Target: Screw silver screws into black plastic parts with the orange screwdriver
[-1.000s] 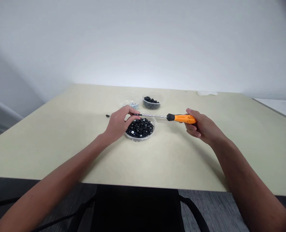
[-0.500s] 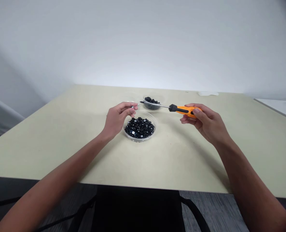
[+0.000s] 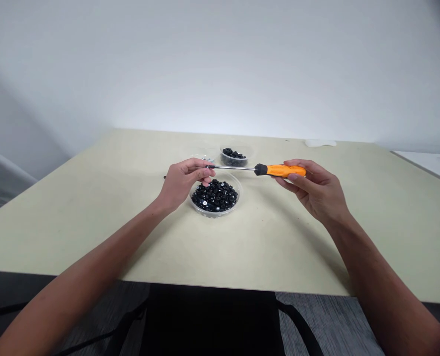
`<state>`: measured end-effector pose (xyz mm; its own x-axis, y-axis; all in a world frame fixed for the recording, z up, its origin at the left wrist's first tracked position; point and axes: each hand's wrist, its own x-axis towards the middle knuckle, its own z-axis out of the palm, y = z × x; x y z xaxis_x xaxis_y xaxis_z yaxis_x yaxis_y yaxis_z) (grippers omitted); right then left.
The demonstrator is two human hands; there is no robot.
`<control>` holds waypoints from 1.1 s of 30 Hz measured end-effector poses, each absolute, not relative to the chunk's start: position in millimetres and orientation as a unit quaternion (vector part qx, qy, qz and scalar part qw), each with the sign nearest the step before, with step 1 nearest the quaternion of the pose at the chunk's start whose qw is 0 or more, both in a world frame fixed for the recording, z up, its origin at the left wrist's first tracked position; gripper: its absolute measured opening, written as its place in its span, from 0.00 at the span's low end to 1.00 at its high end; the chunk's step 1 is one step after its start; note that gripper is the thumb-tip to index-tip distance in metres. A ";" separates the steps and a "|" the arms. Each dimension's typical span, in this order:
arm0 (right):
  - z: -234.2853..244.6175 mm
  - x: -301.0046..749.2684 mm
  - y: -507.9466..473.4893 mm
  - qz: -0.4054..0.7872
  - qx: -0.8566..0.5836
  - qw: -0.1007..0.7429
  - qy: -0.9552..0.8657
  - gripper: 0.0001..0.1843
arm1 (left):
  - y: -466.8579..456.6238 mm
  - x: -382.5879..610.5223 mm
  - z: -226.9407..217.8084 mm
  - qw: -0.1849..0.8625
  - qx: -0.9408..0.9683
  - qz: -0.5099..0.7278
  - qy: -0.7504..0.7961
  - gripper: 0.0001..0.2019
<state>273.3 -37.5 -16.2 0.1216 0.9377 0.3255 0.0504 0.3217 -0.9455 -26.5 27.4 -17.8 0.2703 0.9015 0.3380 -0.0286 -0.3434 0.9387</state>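
My right hand (image 3: pixel 318 190) grips an orange-and-black screwdriver (image 3: pixel 279 170) by its handle, with the shaft level and pointing left. The dark tip meets the fingertips of my left hand (image 3: pixel 184 180). Thumb and fingers there pinch a small black part, mostly hidden now by the fingers and the tip. Just below this hand stands a clear round bowl (image 3: pixel 215 214) full of small black parts (image 3: pixel 220 195), a few showing pale or silvery centres.
Farther back, a second clear bowl (image 3: pixel 234 162) holds small black pieces. A clear container (image 3: pixel 195 157) with small shiny bits is partly behind my left hand. A white flat item (image 3: pixel 319 143) lies near the table's (image 3: pixel 260 257) back edge.
The screwdriver has moved left and levelled out, so its tip now meets the left fingertips. It has also turned in my right hand, showing more orange. My left hand stays nearly in place.
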 end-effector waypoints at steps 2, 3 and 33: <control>-17.6 273.6 -36.2 0.368 -0.442 0.601 -0.555 0.09 | 26.5 -26.7 -17.4 0.466 0.646 0.500 0.339 0.07; -18.3 273.9 -35.5 0.368 -0.438 0.603 -0.555 0.09 | 26.1 -26.8 -17.2 0.468 0.645 0.499 0.340 0.07; -21.3 278.0 -34.8 0.267 -0.443 0.589 -0.621 0.09 | 24.0 -27.6 -19.4 0.395 0.676 0.522 0.338 0.04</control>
<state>278.0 -34.8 -21.3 0.0862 0.8648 0.4947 0.2366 0.4645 -0.8534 -27.6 24.0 -19.4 0.2259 0.8701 0.4380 0.0445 -0.4584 0.8876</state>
